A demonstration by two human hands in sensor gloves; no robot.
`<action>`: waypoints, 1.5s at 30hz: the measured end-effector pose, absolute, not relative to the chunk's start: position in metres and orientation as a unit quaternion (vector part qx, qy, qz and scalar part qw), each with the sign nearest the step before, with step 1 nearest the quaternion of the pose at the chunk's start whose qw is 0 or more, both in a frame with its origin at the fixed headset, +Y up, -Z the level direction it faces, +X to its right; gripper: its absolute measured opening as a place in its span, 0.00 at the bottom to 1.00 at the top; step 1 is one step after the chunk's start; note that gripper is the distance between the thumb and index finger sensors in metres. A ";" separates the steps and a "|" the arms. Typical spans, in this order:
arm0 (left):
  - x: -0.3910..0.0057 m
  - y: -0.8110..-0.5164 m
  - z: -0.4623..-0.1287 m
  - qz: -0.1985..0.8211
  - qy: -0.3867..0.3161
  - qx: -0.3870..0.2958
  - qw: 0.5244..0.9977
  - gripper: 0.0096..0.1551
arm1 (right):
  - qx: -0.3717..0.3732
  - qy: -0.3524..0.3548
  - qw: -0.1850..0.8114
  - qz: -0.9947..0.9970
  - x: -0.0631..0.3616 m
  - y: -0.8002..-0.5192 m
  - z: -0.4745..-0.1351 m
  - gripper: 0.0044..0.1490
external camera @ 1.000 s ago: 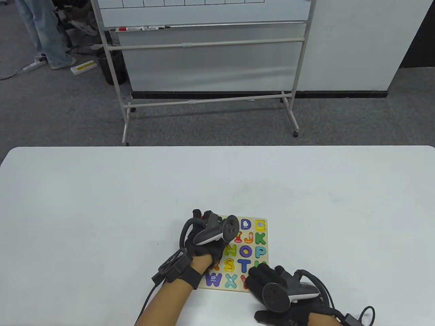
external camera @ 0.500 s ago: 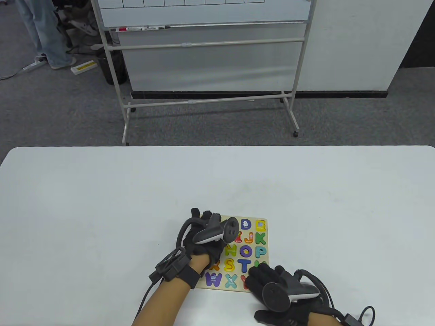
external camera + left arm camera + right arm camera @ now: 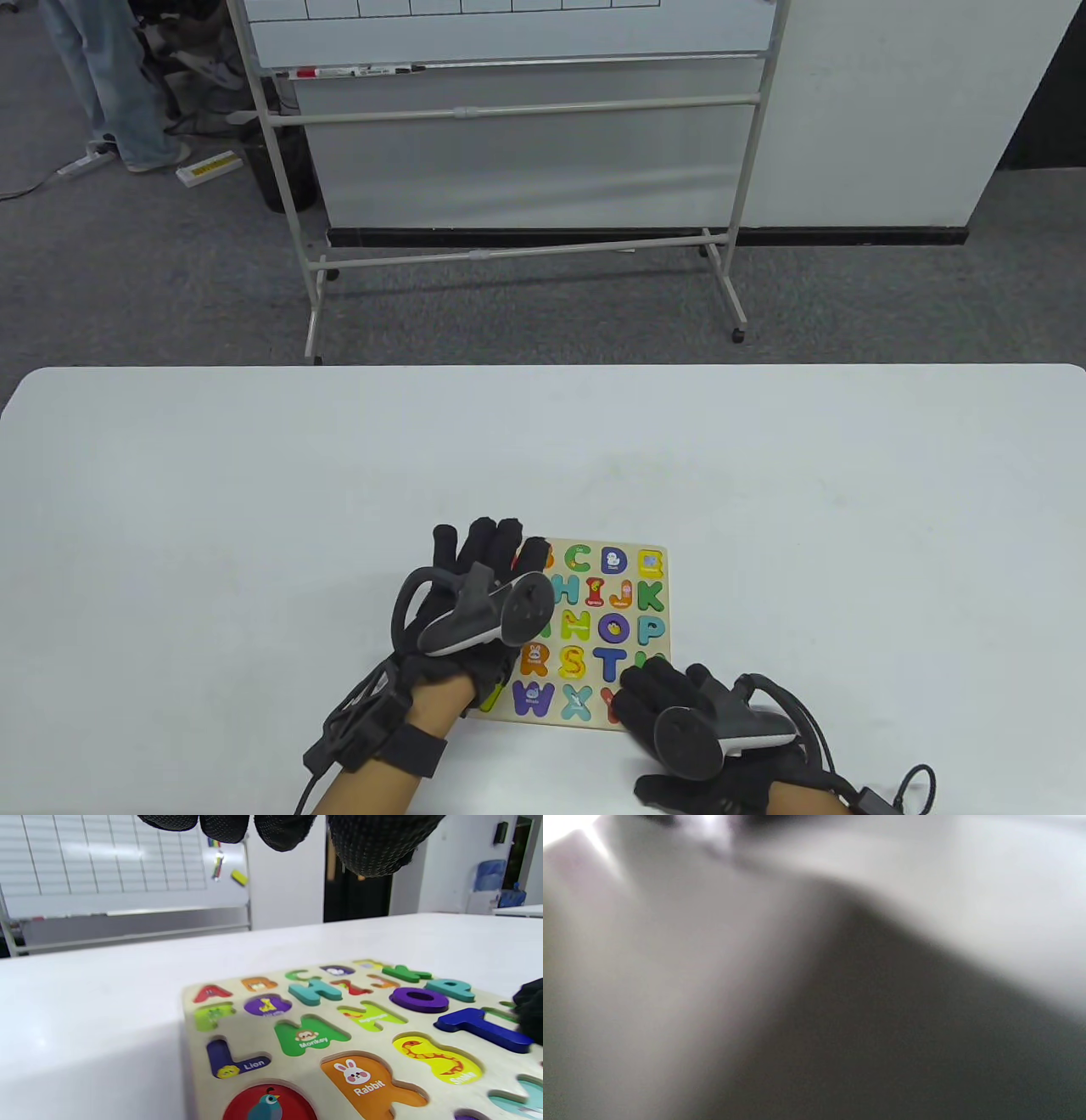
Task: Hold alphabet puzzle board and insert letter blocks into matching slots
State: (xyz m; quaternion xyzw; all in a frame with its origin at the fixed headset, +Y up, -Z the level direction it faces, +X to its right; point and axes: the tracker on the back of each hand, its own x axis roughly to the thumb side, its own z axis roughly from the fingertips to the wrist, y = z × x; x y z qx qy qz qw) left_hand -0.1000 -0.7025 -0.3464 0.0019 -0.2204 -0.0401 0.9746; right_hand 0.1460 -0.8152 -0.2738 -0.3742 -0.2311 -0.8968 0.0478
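On the counter (image 3: 254, 475), table view, one puzzle board (image 3: 653, 594) lay between two hands: left hand (image 3: 475, 594) spread, right hand (image 3: 657, 705) flat on its corner. Left wrist view: fingertips (image 3: 369, 844) hovered empty above four raised letters. Right wrist view: blurred.

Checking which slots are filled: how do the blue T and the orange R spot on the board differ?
The blue T is a raised block standing proud of the board; the orange R spot is a sunken recess. The T's top is plain; the R spot shows a rabbit picture and the word "Rabbit". Both sit in the same row.
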 end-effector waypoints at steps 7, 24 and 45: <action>-0.125 -0.696 -0.306 0.015 -0.198 0.016 0.980 0.48 | -0.373 -0.232 0.050 -0.897 0.146 -0.815 -0.274 0.58; -0.144 -0.724 -0.279 -0.016 -0.204 0.016 0.979 0.52 | -0.363 -0.227 0.042 -0.903 0.145 -0.813 -0.273 0.55; -0.150 -0.724 -0.286 0.006 -0.194 0.003 0.981 0.52 | -0.234 0.008 -0.054 -0.971 0.184 -0.743 -0.286 0.57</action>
